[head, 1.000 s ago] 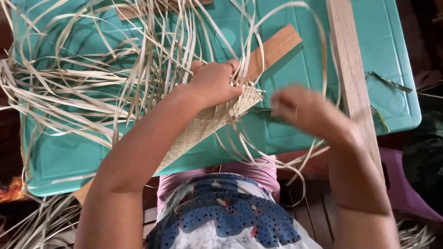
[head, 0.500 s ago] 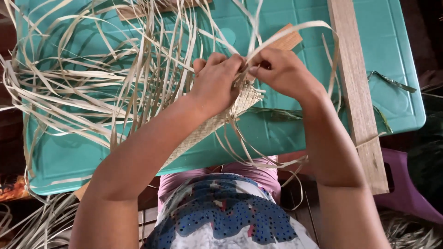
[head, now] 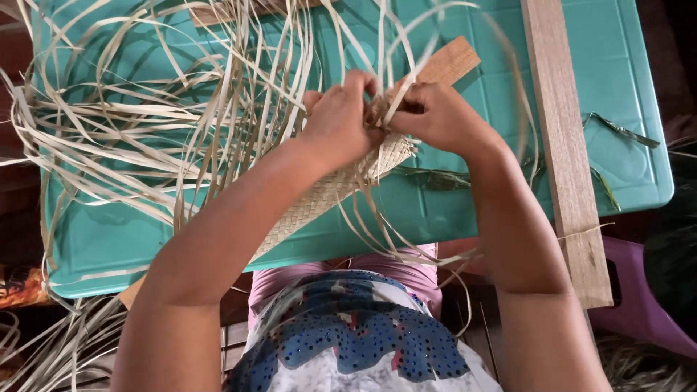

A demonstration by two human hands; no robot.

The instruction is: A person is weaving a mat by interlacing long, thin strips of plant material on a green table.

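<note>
A narrow woven band of pale straw strips [head: 330, 190] lies diagonally over the near edge of a teal plastic table [head: 617, 94]. My left hand [head: 340, 123] presses down on the band's upper end, its fingers closed over the loose strips there. My right hand [head: 439, 116] sits right beside it, pinching one or two loose strips at the weaving edge. Long unwoven straw strips [head: 181, 109] fan out from the band to the left and upward across the table.
A long wooden plank [head: 566, 152] lies along the table's right side. A shorter flat wooden slat [head: 450, 62] pokes out beyond my hands. Dark green leaf scraps [head: 617, 127] lie right of the plank. More straw lies on the floor [head: 43, 348] at lower left. A purple seat [head: 639, 305] is at lower right.
My right hand has come in from the right of the band to meet my left hand at the weaving edge and has taken hold of strips there. The left hand stayed on the band.
</note>
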